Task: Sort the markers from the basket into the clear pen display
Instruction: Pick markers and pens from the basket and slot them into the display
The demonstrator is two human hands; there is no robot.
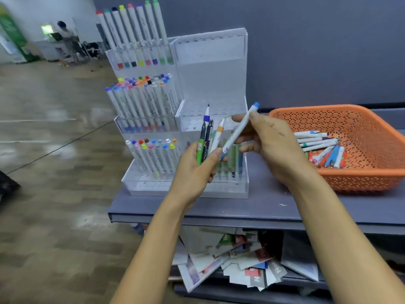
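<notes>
— Leaflets (241, 266), is that the heap closest to us?
— Yes, a loose pile on the lower shelf, under the grey-blue shelf top (274, 207).
— And the hands above it?
— The left hand (195, 170) has its fingers curled round a bunch of pens (206, 137), tips upward. The right hand (267, 139) pinches a tilted white marker (238, 130) with a blue cap, its lower end at the left thumb.
— Held where?
— Just in front of the clear pen display (211, 69), whose left tiers are packed with upright markers.
— The basket?
— The orange basket (377, 137) stands right of the display on the same top, with loose markers (320, 141) lying inside.
— Beyond?
— A dark wall (306, 51) stands behind. A glossy floor (54, 150) stretches left, with a blurred person (65, 34) far off.
</notes>
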